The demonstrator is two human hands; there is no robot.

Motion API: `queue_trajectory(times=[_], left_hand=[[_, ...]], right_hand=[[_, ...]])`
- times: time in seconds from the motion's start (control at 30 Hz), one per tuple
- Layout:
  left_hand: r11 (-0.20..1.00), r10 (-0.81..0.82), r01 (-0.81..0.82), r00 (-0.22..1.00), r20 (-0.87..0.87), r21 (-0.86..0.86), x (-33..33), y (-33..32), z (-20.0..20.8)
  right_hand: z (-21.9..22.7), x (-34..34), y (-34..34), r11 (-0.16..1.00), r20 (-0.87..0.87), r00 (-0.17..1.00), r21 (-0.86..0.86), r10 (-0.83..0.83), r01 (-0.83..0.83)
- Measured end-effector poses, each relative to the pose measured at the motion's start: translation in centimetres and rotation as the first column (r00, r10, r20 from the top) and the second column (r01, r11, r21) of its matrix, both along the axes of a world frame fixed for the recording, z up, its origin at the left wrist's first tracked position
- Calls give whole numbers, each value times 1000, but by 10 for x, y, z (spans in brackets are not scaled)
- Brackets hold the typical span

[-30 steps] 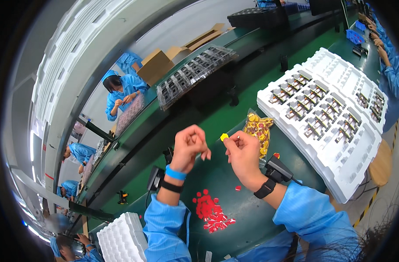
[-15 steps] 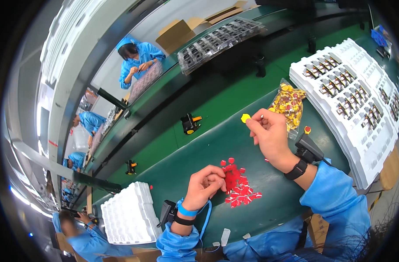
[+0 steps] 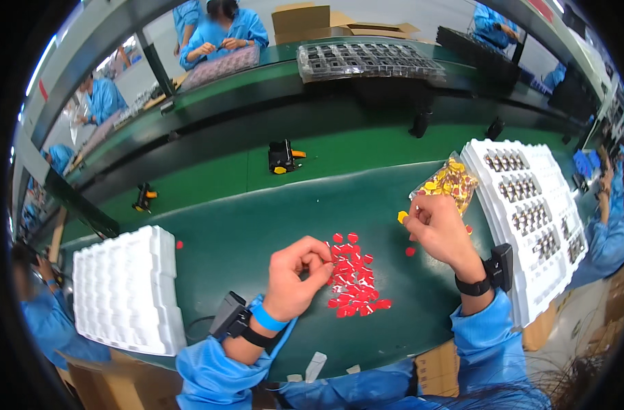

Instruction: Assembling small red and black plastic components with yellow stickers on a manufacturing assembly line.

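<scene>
My right hand [image 3: 440,229] pinches a small yellow hexagonal piece [image 3: 402,216] between thumb and index finger, held above the dark green workbench [image 3: 237,239]. Just behind it lies a clear plastic bag [image 3: 455,181] filled with yellow and red pieces. My left hand [image 3: 297,277] is closed in a pinch at the left edge of a loose cluster of small red pieces [image 3: 353,277]. Its fingertips hide whatever is between them. Many of the red pieces show white marks. A few stray red pieces [image 3: 410,251] lie under and beside my right hand.
At right stands a stack of white trays [image 3: 544,273] carrying rows of small metal-and-black parts. More white trays [image 3: 120,287] are stacked at left. A black-and-yellow tape dispenser [image 3: 281,158] rests on the green surface beyond the bench. Co-workers in blue sit across the line.
My view has swung, so the bench now appears more level. My right hand still holds the yellow piece, lower and nearer the bench. My left hand stays beside the red pieces.
</scene>
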State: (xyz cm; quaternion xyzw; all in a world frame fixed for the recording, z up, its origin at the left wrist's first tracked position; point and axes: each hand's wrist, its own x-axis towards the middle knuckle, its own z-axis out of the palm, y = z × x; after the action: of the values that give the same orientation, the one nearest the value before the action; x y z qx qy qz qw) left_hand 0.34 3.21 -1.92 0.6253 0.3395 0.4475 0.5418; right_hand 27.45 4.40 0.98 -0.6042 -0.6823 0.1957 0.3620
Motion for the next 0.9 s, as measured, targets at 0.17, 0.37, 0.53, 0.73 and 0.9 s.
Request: queue_trajectory(times=[0.17,0.37,0.53,0.73,0.9], left_hand=[[999,19,-18,999,-29,45,-10,-1,-2],[990,18,-1,994,-111,144,-3,-1,-3],[988,42,-21,990,-136,153,-1,-4,-1],[987,39,-15,988,-147,157,-1,-5,-2],[981,42,-6,982,-182,193,-4,-5,1]], right_hand=[[14,-18,-7,1000,229,973,0,-17,18],[9,-27,-13,923,-253,963,-341,94,-180],[16,-10,-8,948,-560,828,-280,-34,-151],[4,0,1,984,-37,998,-175,-45,38],[0,-29,-6,843,-583,805,-374,111,-387]])
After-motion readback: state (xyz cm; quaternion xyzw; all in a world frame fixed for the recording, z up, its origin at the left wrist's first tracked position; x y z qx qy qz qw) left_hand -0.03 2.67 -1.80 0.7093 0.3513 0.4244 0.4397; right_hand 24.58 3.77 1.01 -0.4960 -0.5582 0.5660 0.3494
